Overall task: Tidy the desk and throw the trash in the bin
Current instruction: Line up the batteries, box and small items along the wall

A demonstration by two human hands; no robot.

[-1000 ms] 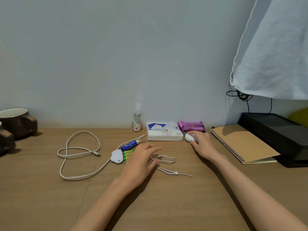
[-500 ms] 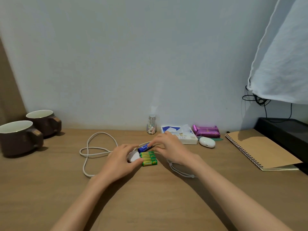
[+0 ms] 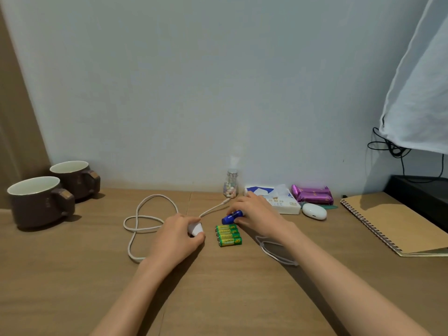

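My left hand (image 3: 178,235) grips a small white device (image 3: 195,229) on the wooden desk (image 3: 72,275), with a looped white cable (image 3: 145,215) trailing off to its left. My right hand (image 3: 257,213) pinches a blue tube (image 3: 231,217) lying just behind a pack of green batteries (image 3: 228,235). A thin white cord (image 3: 274,252) lies partly under my right forearm.
Two brown mugs (image 3: 40,202) stand at the far left. Along the wall sit a small glass bottle (image 3: 231,183), a tissue pack (image 3: 278,198), a purple packet (image 3: 312,194) and a white case (image 3: 314,210). A spiral notebook (image 3: 400,221) and black box (image 3: 421,190) lie right.
My right hand left the white case and came to the blue tube. My left hand moved onto the white device and gripped it. The view has turned left, showing the mugs.
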